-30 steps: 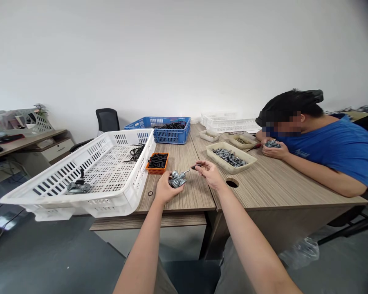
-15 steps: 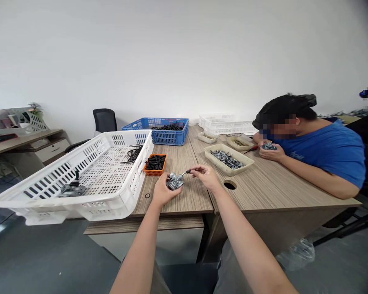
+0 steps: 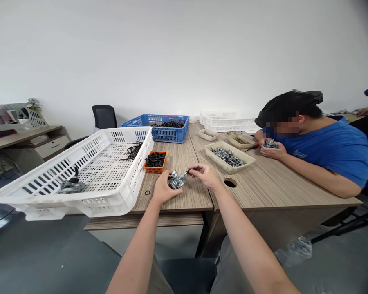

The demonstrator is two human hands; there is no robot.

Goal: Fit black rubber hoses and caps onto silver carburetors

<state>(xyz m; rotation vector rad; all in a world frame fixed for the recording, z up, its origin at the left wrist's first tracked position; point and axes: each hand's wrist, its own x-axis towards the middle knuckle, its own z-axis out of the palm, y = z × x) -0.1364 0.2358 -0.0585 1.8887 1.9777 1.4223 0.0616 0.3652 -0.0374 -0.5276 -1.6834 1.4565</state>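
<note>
Gripping knobbly grey metal part [image 3: 176, 180], left hand [image 3: 163, 190]; woodgrain table [image 3: 263, 179].

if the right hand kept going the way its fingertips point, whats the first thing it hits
The right hand points left, toward the metal part held in the left hand. Its fingertips pinch a small dark piece at the part's stem, so it would meet that part first; whether they already touch is unclear.

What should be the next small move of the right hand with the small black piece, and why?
Probably press the small black piece a little further onto the metal part. The left hand grips that part above the table, and the right hand pinches the piece right at its protruding end, apparently lined up.
</note>
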